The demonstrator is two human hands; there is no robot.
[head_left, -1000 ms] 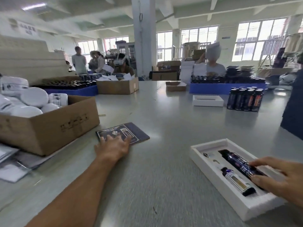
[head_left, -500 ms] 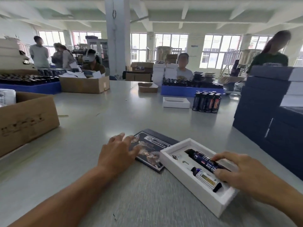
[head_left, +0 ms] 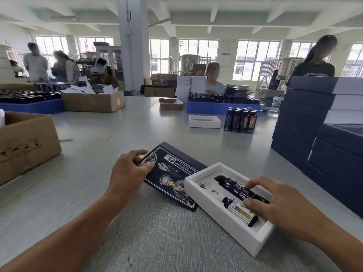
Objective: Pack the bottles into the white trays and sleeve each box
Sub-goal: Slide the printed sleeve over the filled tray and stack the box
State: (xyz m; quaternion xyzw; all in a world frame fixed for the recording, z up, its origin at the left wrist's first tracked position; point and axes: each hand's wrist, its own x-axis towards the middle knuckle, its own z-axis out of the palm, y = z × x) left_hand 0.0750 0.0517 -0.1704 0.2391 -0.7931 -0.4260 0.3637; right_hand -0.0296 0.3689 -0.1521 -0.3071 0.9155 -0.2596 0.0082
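Far left on the grey desk [head_left: 88, 154] there's a brown cardboard carton [head_left: 25, 146] with printed characters on its side, and behind it a blue crate of dark bottles [head_left: 29, 101] plus another open carton [head_left: 94, 101] stuffed with white paper. Coming in from the bottom left, the left hand [head_left: 131, 169] is grasping the near-left corner of the dark blue printed sleeve [head_left: 172, 173], thumb on top of the patterned face and fingers curled over the edge; the sleeve lies flat and its right end is touching or tucked just behind the white tray [head_left: 222, 211]. That tray sits angled in front of the person, and in it a long dark bottle [head_left: 237, 188] and a smaller bottle with a pale label [head_left: 239, 210] lie side by side in their slots. The right hand [head_left: 282, 205] rests over the tray's right end, released rather than gripping, fingertips pressing on the long bottle and thumb on the small one. Further back, mid-desk, there's an empty white tray [head_left: 204, 121] next to a cluster of upright dark bottles [head_left: 240, 120], with another blue crate [head_left: 222, 107] behind. Far right, a stack of navy boxes [head_left: 314, 124] is piled high, some showing white ends.
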